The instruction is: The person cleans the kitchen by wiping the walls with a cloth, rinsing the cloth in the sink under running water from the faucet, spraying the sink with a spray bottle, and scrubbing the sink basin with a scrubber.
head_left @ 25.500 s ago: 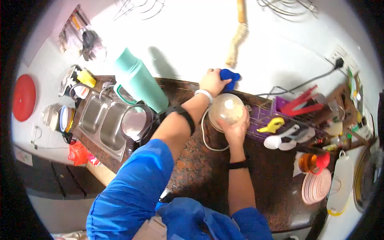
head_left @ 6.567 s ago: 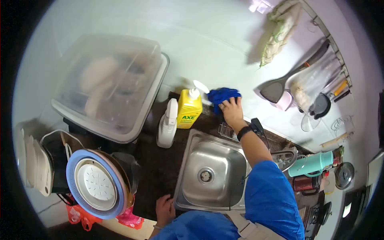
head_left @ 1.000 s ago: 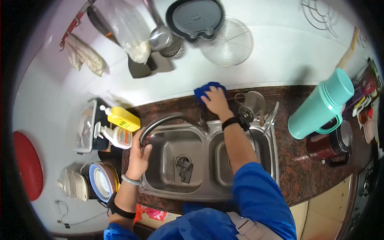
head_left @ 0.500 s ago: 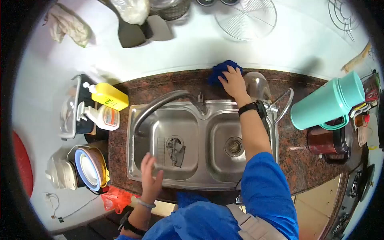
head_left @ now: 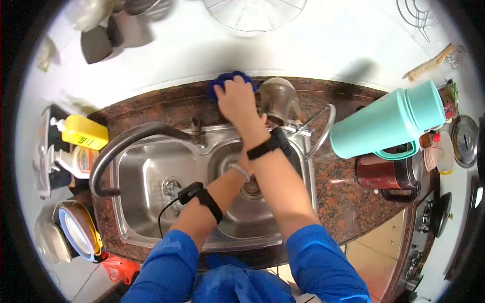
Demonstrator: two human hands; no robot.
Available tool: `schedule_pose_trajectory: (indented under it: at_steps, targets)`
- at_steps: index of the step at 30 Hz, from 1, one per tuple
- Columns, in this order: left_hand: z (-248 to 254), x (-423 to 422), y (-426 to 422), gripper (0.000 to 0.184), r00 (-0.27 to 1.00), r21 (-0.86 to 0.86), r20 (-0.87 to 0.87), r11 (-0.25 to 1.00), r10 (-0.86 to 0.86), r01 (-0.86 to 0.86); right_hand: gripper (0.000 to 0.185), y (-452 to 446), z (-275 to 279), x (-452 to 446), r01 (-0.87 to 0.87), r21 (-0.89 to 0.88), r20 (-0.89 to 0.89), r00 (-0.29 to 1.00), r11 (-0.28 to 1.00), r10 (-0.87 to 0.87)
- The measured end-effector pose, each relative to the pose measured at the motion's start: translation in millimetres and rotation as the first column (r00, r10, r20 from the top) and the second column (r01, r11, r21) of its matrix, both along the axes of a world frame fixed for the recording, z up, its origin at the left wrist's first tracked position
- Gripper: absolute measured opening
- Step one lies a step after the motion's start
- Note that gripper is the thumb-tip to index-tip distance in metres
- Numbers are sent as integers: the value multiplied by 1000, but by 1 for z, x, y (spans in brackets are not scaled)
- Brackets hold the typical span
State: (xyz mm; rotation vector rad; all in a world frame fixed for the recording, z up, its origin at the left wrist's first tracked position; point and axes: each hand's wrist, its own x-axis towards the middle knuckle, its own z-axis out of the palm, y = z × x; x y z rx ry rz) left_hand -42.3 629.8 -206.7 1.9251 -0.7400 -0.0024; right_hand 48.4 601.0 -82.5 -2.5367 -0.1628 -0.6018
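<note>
At the back ledge of the counter, my right hand [head_left: 235,101] presses down on a bunched blue cloth [head_left: 214,90], its fingers bent over the fabric. My left hand [head_left: 245,160] reaches across beneath my right forearm, above the right sink basin. Most of it is hidden by that forearm; only a bit of fingertip shows near a clear, rounded container [head_left: 278,96] beside the cloth. Whether it touches the container I cannot tell. Below both arms lies the steel double sink [head_left: 202,164], with its curved tap [head_left: 136,130] swung left.
A tall turquoise jug [head_left: 376,123] and a dark red appliance [head_left: 376,171] stand to the right. A thin curved spout [head_left: 328,126] rises by the sink's right corner. On the left are a yellow pump bottle [head_left: 86,132], a white spray bottle [head_left: 81,160] and stacked basins [head_left: 76,230].
My left hand has moved from the left basin across to the right, under my right forearm. My right hand stays on the cloth. The view has shifted, and the tap spout now points further left.
</note>
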Motion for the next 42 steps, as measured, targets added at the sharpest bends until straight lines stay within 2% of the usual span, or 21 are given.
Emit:
schedule_pose_trajectory:
  at_steps: [3, 4, 6, 8, 9, 11, 14, 17, 18, 20, 23, 26, 28, 30, 32, 33, 34, 36, 38, 40, 42]
  targets:
    - [6, 26, -27, 74, 969, -138, -7, 959, 248, -247, 24, 9, 36, -61, -9, 229, 178, 984, 973, -33]
    - [42, 19, -23, 79, 883, -20, 348, 944, 315, -328, 22, 5, 46, -84, -28, 228, 174, 985, 973, -13]
    - [41, 33, -13, 78, 948, 97, 228, 963, 223, -250, 23, -9, 51, -126, -85, 290, 175, 984, 953, 35]
    - [42, 49, -24, 85, 985, -30, 102, 990, 137, -135, 31, -31, 37, -164, -136, 396, 147, 986, 908, 83]
    - [40, 55, -27, 85, 982, 10, 131, 990, 138, -141, 27, -43, 41, -184, -82, 415, 31, 997, 906, 76]
    - [52, 55, -35, 83, 981, 112, 99, 977, 169, -180, 28, -64, 20, -221, -21, 415, 40, 999, 910, 5]
    - [66, 55, -54, 79, 971, 202, 79, 950, 226, -237, 25, -101, 24, -265, 78, 593, -85, 996, 801, -34]
    - [96, 48, -62, 66, 971, 70, 76, 970, 227, -232, 30, -132, 37, -292, 57, 623, 109, 981, 780, -159]
    - [98, 51, -65, 63, 967, 77, 104, 967, 234, -242, 34, -136, 34, -291, 113, 749, 32, 978, 653, -206]
    - [103, 56, -69, 61, 962, 79, 145, 967, 231, -244, 37, -152, 29, -281, 151, 780, 14, 966, 607, -258]
    - [119, 58, -68, 58, 959, 103, 185, 967, 214, -235, 32, -170, 38, -228, 254, 723, -27, 940, 643, -341]
    - [144, 58, -57, 55, 962, 178, 174, 955, 208, -239, 37, -186, 46, -160, 322, 559, 208, 837, 764, -505]
    - [157, 55, -46, 54, 960, 228, 172, 939, 222, -258, 39, -205, 41, -101, 287, 609, 270, 802, 740, -533]
    - [165, 55, -37, 52, 934, 305, 202, 888, 294, -345, 41, -227, 30, -44, 372, 621, 252, 739, 690, -625]
    - [173, 57, -25, 50, 925, 316, 194, 872, 326, -374, 41, -259, -7, 9, 424, 760, 24, 739, 492, -673]
    - [175, 59, -20, 52, 920, 359, 158, 846, 360, -393, 41, -265, -23, 21, 457, 757, -99, 787, 467, -609]
    - [175, 60, -16, 53, 912, 403, 119, 820, 392, -405, 42, -258, -35, 29, 414, 775, -72, 809, 478, -584]
    - [168, 67, -10, 53, 913, 400, 163, 821, 374, -408, 44, -231, -59, 18, 526, 543, -107, 817, 655, -567]
    - [166, 72, -14, 52, 912, 355, 285, 852, 295, -386, 43, -213, -68, 4, 309, 311, -121, 951, 899, -285]
    - [167, 77, -22, 52, 913, 369, 316, 853, 258, -369, 39, -212, -69, 4, -157, 272, -85, 979, 950, 186]
    - [169, 81, -35, 52, 906, 366, 358, 858, 226, -359, 38, -217, -42, 7, -52, 351, -153, 982, 935, 112]
